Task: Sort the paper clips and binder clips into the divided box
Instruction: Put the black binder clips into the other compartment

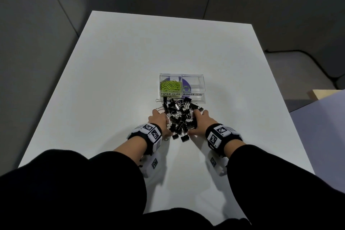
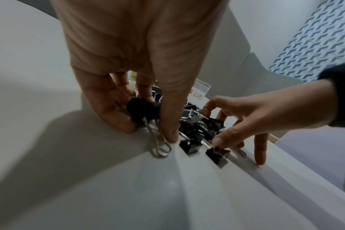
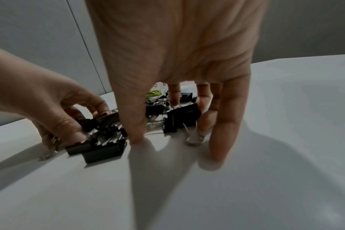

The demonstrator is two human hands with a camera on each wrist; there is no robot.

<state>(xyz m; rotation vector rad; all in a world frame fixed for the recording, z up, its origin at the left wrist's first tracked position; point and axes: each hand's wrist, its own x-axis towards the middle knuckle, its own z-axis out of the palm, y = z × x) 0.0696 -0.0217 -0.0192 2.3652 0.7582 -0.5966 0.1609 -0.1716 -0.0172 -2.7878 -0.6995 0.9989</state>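
Note:
A pile of black binder clips [image 1: 178,115] lies on the white table [image 1: 112,80], just in front of the clear divided box [image 1: 202,83]. The box's left compartment, labelled PAPER CLIPS, holds green paper clips [image 1: 170,85]. The right compartment, labelled BINDER CLIPS, shows no clips. My left hand [image 1: 161,120] cups the pile's left side, fingers curled round a black clip [image 2: 143,109] with its thumb tip on the table. My right hand [image 1: 197,120] cups the right side, fingers curled over clips [image 3: 180,118], with its thumb and little finger touching the table.
The table's right edge [image 1: 291,117] runs close to a pale lilac surface [image 1: 328,127] and a wooden corner [image 1: 324,94]. A black cable [image 1: 302,56] lies on the floor beyond. Grey partition walls stand behind and left. My dark sleeves cover the near table edge.

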